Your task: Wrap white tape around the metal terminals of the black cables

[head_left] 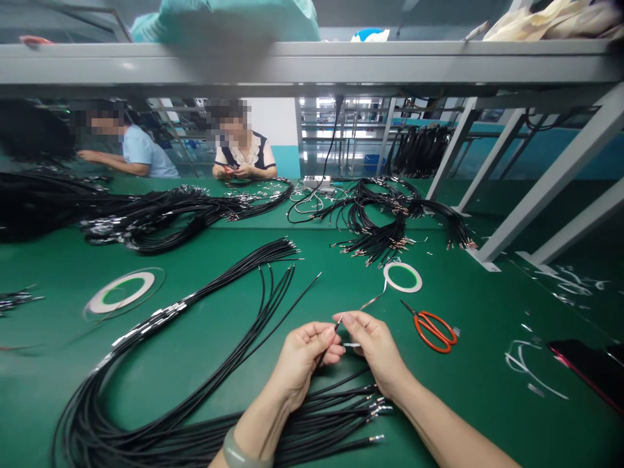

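My left hand (309,354) is closed on a thin black cable (322,356), its metal-tipped end pointing up between thumb and fingers. At that tip my right hand (368,341) pinches the end of a narrow strip of tape (373,301), which runs back to a white tape roll (402,277). A short pale piece shows below the right fingers. Under and left of my hands lies a bundle of black cables (195,312) bent in a U, with white labels or wraps along it. Exactly how the tape meets the cable is hidden by my fingertips.
Orange-handled scissors (433,331) lie right of my hands. Another tape roll (121,292) is at left. More cable bundles (380,214) lie at the back. A phone-like dark object (585,367) and tape scraps are at right. A shelf beam (312,62) crosses above; two people sit opposite.
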Demonstrator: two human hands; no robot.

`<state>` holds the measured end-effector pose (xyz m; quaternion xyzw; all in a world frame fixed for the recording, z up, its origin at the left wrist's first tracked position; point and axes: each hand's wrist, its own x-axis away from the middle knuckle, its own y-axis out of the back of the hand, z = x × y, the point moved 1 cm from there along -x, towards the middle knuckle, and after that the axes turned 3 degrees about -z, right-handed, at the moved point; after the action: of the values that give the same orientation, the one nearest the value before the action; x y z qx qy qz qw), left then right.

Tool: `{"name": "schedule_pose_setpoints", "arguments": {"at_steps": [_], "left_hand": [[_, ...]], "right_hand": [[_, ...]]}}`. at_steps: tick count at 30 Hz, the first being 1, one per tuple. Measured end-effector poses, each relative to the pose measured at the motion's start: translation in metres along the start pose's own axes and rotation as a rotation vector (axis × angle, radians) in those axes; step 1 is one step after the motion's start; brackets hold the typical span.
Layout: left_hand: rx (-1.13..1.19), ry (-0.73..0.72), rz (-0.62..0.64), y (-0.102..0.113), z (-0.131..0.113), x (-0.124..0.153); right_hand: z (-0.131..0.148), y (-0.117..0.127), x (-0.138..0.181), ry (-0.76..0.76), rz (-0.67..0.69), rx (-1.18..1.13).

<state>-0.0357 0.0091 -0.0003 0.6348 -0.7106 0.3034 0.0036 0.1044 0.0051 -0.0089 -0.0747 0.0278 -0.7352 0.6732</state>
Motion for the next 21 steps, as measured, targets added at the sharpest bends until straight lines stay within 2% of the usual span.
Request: {"name": "schedule_pose_setpoints", "arguments": {"at_steps": [4,8,10,13,15,18,19,21], "left_hand": [[-0.022,0.023,0.022,-0.001,-0.001,0.001],[-0.071,0.002,0.014,0.002,-0.001,-0.003],[-0.224,-0.104,-0.016,0.005,0.002,-0.006],[-0.656,-0.342,-0.073,0.006,0.007,-0.002],[-0.902,-0.360,0.022,0.004,0.010,0.007],[-1.062,-0.173,0.308,-0.001,0.006,0.024],[-1.093,-0.168,0.330,-0.002,0.001,0.027],[-1.121,-0.273,0.235,-0.003,-0.013,0.029]], "right_hand": [[0.001,0.000,-0.003,0.065,0.019,0.021],[0.001,0.007,-0.008,0.057,0.042,0.015],[0.001,0.013,-0.011,0.057,0.009,-0.002],[0.003,0.024,-0.013,0.052,-0.016,0.014],[0.006,0.029,-0.012,0.057,0.013,0.069],[0.013,0.030,-0.008,0.114,0.080,0.168],[0.015,0.029,-0.007,0.140,0.104,0.189],[0.019,0.026,-0.004,0.188,0.151,0.211]]}}
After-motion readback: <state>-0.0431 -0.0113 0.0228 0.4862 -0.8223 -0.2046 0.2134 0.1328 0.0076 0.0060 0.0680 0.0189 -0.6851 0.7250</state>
